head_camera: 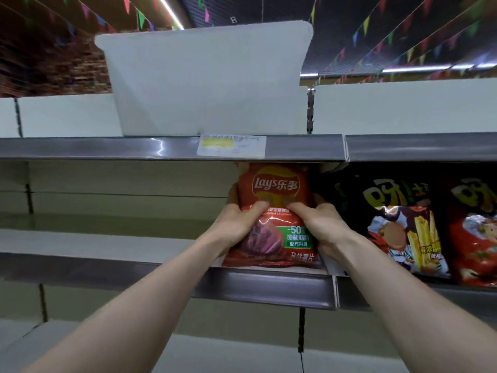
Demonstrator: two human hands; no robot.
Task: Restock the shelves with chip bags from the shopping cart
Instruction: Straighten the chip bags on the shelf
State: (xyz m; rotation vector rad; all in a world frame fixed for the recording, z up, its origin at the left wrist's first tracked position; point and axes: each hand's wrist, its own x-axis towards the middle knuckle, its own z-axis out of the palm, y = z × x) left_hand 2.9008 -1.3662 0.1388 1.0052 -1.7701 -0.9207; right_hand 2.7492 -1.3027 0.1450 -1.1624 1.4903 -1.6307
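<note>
My left hand curls round the 9 o'clock side of the red chip bag, my right hand round its 3 o'clock side. The bag stands upright on the shelf, near the front edge. If I release now, it may tip forward and fall; squeezing harder may crush the chips.

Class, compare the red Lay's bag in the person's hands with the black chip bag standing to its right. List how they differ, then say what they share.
The Lay's bag is orange-red with a green panel; the black bag shows fries. The left hand and right hand grip the Lay's bag by its sides; the black bag stands unheld. Both stand upright, facing out, at the same height.
</note>
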